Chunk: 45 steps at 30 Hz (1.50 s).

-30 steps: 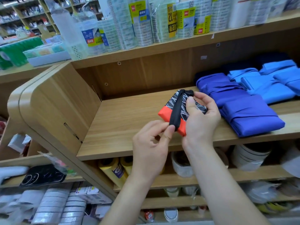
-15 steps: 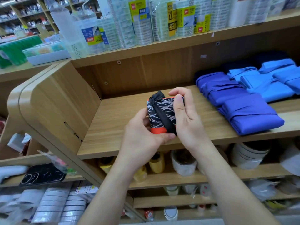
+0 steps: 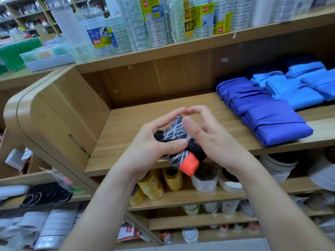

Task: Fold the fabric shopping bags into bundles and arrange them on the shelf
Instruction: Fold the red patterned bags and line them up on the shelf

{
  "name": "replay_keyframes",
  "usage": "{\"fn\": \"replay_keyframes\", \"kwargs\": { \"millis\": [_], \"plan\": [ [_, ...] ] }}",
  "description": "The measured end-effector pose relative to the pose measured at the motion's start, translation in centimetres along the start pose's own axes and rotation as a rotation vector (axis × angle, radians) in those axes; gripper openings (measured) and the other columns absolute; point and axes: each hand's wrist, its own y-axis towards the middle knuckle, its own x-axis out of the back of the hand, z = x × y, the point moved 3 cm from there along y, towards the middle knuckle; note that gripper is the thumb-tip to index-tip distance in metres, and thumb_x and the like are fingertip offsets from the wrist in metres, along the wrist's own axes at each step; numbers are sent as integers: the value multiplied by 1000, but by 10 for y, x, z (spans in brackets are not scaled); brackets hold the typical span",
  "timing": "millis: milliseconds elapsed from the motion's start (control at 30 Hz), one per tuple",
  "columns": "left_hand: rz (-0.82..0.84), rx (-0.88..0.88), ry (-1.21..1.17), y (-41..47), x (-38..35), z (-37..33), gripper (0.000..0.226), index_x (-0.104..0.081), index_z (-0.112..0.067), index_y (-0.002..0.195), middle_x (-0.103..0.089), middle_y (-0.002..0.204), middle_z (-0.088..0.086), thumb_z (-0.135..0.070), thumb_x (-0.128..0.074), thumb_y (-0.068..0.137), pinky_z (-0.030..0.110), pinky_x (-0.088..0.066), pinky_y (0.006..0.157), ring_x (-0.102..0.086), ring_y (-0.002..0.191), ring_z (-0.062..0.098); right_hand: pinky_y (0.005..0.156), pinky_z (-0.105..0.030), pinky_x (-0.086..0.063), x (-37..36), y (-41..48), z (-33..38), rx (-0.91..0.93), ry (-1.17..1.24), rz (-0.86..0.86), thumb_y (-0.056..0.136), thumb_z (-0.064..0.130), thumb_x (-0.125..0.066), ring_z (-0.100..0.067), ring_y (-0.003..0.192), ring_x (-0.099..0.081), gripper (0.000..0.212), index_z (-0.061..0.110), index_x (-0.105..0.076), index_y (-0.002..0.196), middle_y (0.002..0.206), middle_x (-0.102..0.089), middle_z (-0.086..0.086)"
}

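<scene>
Left hand [image 3: 150,147] and right hand [image 3: 213,140] both gripped the bundle [image 3: 176,134]. Vs 0.5 s back: it had tipped, orange end sat lower right, over the shelf [image 3: 137,124] edge.

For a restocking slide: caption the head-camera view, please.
Left hand and right hand grip a black patterned bag bundle with an orange end, at a wooden shelf holding folded blue bags.

Clear-wrapped transparent tape roll stacks [image 3: 157,24]: far, top centre. Yellow tape rolls [image 3: 153,185]: near, low centre. Black plastic phone case [image 3: 46,195]: near left. Green wrapped packs [image 3: 17,51]: far left.
</scene>
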Motion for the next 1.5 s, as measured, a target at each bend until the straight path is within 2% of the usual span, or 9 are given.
{"fn": "replay_keyframes", "kwargs": {
  "millis": [200, 333, 433, 533, 867, 1100, 1233, 1333, 1500],
  "plan": [
    [-276, -70, -109, -10, -14, 17, 50, -59, -34, 122, -72, 107, 3, -23, -74, 76, 40, -60, 75, -71, 97, 26, 87, -38, -58, 5, -19, -14, -6, 4, -39, 73, 48, -80, -13, 108, -66, 70, 48, -45, 134, 129, -58, 12],
    [-400, -164, -71, -9, -23, 21, 43, -52, -29, 119, -73, 94, -6, -19, -72, 82, 32, -59, 68, -73, 84, 21, 77, -29, -58, -2, -24, -22, -90, 137, -304, 86, 34, -69, -11, 100, -69, 61, 35, -43, 142, 124, -64, 2],
    [-462, -240, -18, -6, -29, 25, 40, -49, -29, 114, -71, 90, 2, -15, -73, 85, 39, -61, 70, -71, 82, 26, 79, -26, -57, -11, -28, -22, -22, 111, -487, 94, 16, -64, -7, 93, -70, 28, 35, -63, 115, 101, -74, 4],
    [-513, -292, -33, -8, -32, 27, 36, -52, -30, 105, -68, 87, 4, -18, -76, 82, 46, -60, 67, -68, 82, 35, 80, -20, -54, -13, -31, -18, 17, 265, -546, 90, 1, -64, -7, 96, -71, 34, 32, -67, 100, 98, -76, 5],
    [-563, -396, -35, -14, -38, 29, 18, -73, -23, 100, -73, 97, -1, -25, -74, 81, 54, -57, 82, -69, 93, 24, 95, -36, -52, -21, -38, -14, 27, 654, -539, 92, -2, -55, -26, 110, -67, 32, 7, -65, 121, 113, -72, -13],
    [-418, -301, -46, -20, -50, 40, 8, -70, -24, 86, -74, 89, 8, -25, -77, 81, 42, -60, 67, -71, 82, 27, 65, -29, -57, -18, -56, -19, 4, 701, -703, 84, 9, -66, -21, 77, -71, 20, 6, -71, 103, 88, -75, -12],
    [-365, -277, -88, -22, -68, 54, 14, -61, -25, 86, -71, 83, 15, -17, -72, 81, 37, -57, 58, -69, 71, 32, 75, -43, -58, -15, -74, -29, -15, 629, -859, 69, 22, -75, -26, 78, -67, 35, 12, -68, 102, 88, -72, -12],
    [-413, -246, -188, -25, -87, 66, 18, -58, -20, 87, -72, 75, 9, -9, -72, 86, 28, -52, 53, -65, 62, 20, 78, -36, -58, -5, -92, -33, -14, 672, -728, 79, 30, -62, -20, 85, -67, 36, 19, -62, 113, 95, -72, -7],
    [-389, -183, -255, -22, -117, 83, 18, -58, -21, 85, -73, 75, 3, -7, -70, 87, 34, -55, 62, -67, 67, 17, 89, -27, -54, 28, -138, -42, -68, 329, -579, 86, -6, -64, -15, 103, -67, 49, 19, -56, 127, 116, -71, -3]
  ]
}}
